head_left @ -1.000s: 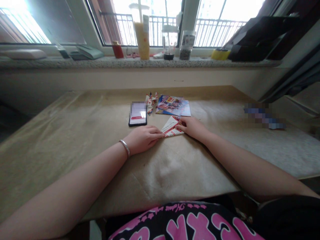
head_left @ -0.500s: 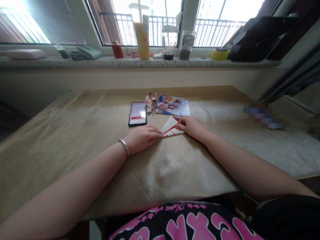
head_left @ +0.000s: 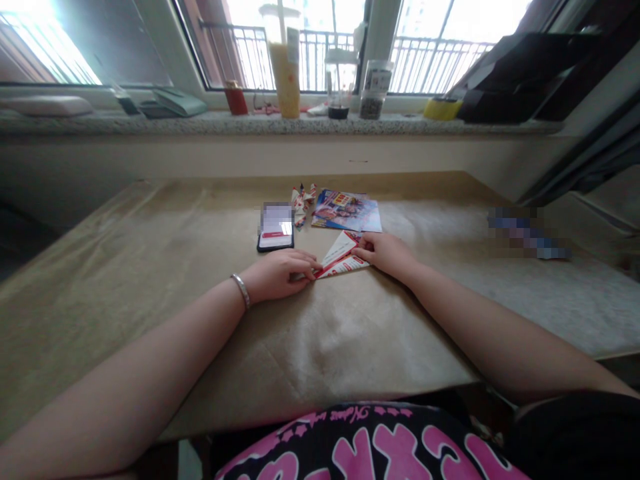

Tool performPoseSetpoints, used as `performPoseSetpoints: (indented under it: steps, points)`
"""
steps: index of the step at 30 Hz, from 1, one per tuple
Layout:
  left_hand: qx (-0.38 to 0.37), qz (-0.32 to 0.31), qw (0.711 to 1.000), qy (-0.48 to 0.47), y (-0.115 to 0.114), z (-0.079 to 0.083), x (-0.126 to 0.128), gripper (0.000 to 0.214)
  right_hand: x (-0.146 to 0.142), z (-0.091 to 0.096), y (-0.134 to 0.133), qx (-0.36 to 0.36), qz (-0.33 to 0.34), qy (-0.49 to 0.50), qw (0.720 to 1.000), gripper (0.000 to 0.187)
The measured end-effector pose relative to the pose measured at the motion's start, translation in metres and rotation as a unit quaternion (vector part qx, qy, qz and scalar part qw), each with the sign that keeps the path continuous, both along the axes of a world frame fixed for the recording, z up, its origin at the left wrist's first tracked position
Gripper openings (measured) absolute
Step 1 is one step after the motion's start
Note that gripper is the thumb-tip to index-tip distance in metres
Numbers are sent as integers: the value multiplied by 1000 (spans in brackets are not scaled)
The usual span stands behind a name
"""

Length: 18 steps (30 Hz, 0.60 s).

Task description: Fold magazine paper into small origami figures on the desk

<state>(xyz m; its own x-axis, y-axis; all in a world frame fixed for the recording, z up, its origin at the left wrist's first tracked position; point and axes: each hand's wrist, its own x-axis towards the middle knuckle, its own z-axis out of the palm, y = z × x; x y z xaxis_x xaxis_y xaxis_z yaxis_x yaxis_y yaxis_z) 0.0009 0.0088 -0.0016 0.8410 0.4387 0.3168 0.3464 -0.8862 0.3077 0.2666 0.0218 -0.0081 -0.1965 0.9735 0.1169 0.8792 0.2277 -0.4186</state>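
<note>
A folded red-and-white paper [head_left: 341, 257] lies on the brown paper-covered table [head_left: 150, 267] between my hands. My left hand [head_left: 277, 273], with a bracelet on its wrist, has its fingers pressed together on the paper's left tip. On the paper's right corner my right hand [head_left: 386, 253] pinches the edge. A colourful leaflet [head_left: 346, 211] lies just behind the folded paper. To the left of the leaflet lie small folded paper pieces [head_left: 302, 199] and a phone [head_left: 275, 228].
The stone window sill [head_left: 150, 123] behind the table carries a tall drink cup [head_left: 285, 63], a red can [head_left: 235, 100], jars [head_left: 373, 90], a yellow tape roll [head_left: 440, 108] and a black case [head_left: 520, 73]. A blurred object [head_left: 527, 233] lies on the table's right side.
My left hand has slid a little to the left and back along the folded paper, so more of the paper's left tip shows. My right hand has barely moved.
</note>
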Motion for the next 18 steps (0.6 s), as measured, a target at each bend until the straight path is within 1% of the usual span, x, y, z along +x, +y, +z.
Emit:
performPoseSetpoints:
  steps: [8, 10, 13, 18]
  points:
    - [-23, -20, 1000, 9, -3, 6, -4, 17, 1, -1, 1, -7, -10, 4, 1000, 24]
    - [-25, -15, 999, 19, -3, 7, -4, 19, 1, -2, 1, -6, -8, 7, 1000, 24]
    - [-9, 13, 999, 34, -4, 6, -2, 19, 2, -2, 1, -1, -5, 7, 1000, 26]
    - [14, 90, 993, 77, -5, 2, 1, 23, 2, -2, 0, 6, -6, 12, 1000, 29]
